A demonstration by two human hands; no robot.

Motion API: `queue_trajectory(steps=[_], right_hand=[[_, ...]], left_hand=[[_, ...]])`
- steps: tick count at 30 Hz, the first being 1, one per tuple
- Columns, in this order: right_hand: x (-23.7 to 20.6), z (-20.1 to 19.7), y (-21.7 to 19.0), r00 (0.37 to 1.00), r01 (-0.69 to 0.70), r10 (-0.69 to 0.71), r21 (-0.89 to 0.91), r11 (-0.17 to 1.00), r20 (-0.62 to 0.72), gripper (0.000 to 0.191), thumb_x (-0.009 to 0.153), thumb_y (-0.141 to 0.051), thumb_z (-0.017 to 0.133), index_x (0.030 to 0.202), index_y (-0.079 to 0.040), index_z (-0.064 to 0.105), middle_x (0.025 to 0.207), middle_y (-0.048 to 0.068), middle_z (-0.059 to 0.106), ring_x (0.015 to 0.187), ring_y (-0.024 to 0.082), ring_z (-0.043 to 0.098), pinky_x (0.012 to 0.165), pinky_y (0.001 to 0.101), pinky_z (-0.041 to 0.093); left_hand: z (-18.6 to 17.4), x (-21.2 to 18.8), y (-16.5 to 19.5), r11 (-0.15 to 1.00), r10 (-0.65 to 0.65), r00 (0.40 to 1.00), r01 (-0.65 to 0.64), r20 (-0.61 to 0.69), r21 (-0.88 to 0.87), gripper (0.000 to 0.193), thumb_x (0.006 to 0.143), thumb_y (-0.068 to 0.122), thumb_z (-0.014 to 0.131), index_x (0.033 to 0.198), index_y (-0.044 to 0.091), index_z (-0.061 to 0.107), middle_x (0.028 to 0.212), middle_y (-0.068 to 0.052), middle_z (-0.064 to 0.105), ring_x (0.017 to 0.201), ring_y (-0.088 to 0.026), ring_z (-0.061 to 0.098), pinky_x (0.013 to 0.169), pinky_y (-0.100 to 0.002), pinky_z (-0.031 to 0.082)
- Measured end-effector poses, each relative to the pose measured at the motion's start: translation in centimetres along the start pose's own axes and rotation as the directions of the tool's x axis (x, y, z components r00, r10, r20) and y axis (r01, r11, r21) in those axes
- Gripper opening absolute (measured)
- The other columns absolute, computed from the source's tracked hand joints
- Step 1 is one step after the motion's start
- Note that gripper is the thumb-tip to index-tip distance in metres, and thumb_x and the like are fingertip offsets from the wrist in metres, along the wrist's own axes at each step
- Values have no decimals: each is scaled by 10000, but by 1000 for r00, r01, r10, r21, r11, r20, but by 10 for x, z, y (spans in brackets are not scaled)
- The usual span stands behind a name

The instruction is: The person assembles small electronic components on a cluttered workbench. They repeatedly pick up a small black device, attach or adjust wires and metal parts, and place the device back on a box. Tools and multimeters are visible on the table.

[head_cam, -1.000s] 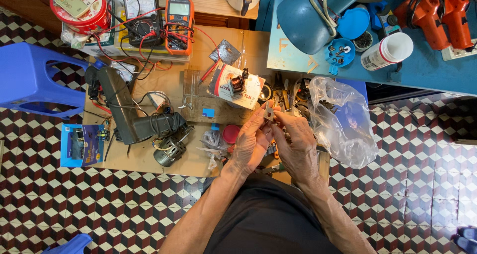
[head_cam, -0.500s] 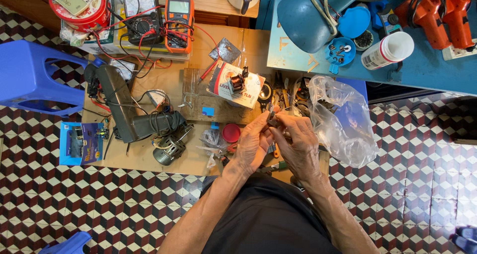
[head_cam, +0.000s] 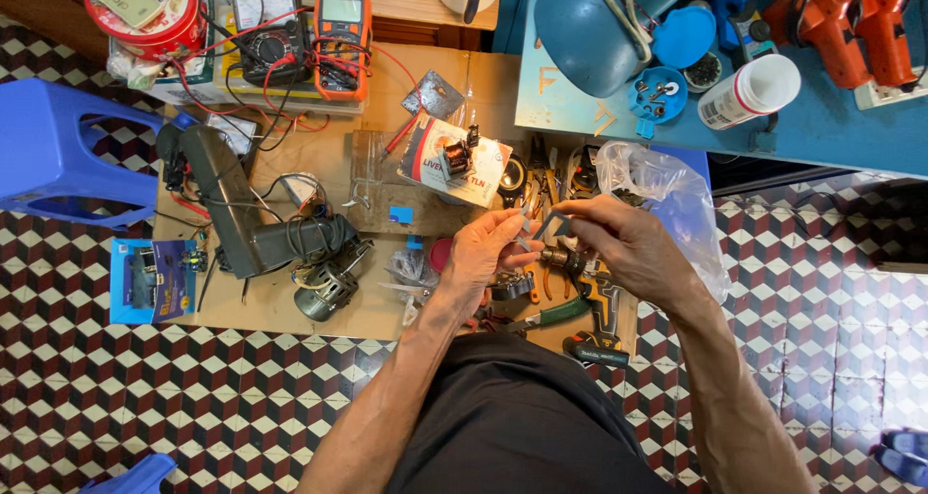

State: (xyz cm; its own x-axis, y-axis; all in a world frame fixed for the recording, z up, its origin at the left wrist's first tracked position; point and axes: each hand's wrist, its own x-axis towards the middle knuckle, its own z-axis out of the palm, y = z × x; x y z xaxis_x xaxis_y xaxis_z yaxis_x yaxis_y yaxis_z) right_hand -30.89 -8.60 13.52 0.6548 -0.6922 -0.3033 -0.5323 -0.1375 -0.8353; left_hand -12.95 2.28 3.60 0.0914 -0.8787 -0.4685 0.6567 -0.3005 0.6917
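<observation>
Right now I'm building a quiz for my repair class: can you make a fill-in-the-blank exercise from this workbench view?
1. The left hand and right hand pinch a small metal part above the ____ work board.
2. The plastic stool on the tiled floor is ____.
3. The multimeter with the digital screen has an ____ case.
4. The clear ____ bag lies beside the right hand.

Missing words: cardboard; blue; orange; plastic

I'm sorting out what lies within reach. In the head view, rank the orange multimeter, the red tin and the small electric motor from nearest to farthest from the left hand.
1. The small electric motor, on the board just left of the left hand.
2. The orange multimeter, up at the top, left of centre.
3. The red tin, in the far top-left corner.
</observation>
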Motion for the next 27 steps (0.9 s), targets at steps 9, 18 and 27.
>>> queue_trajectory(steps=[9, 18, 27], right_hand=[[23, 8, -9, 970, 241, -212, -327, 914, 121, 159, 931, -168, 679, 1052, -99, 755, 897, 51, 668, 767, 171, 683, 663, 316, 554], [14, 34, 0, 934, -146, 186, 149, 978, -305, 228, 1010, -247, 629, 1109, -57, 708, 955, 103, 740, 816, 165, 708, 726, 312, 589], [-4, 74, -1, 830, 240, -418, -439, 866, -371, 360, 869, -103, 765, 1196, 4, 657, 1076, 156, 686, 967, 281, 689, 817, 369, 571]], left_hand=[[0, -11, 11, 994, -105, 983, 99, 152, 49, 448, 1066, 345, 518, 1262, -29, 666, 1093, -91, 739, 947, -173, 740, 817, -261, 632], [-1, -5, -3, 998, -49, 997, 51, 62, -43, 391, 1025, 257, 563, 1332, 21, 612, 1075, -90, 741, 926, -162, 738, 795, -259, 621], [39, -21, 0, 814, 386, 897, -221, -215, 538, 369, 1047, 234, 585, 1336, 43, 710, 894, -113, 753, 782, -135, 640, 672, -268, 537]])
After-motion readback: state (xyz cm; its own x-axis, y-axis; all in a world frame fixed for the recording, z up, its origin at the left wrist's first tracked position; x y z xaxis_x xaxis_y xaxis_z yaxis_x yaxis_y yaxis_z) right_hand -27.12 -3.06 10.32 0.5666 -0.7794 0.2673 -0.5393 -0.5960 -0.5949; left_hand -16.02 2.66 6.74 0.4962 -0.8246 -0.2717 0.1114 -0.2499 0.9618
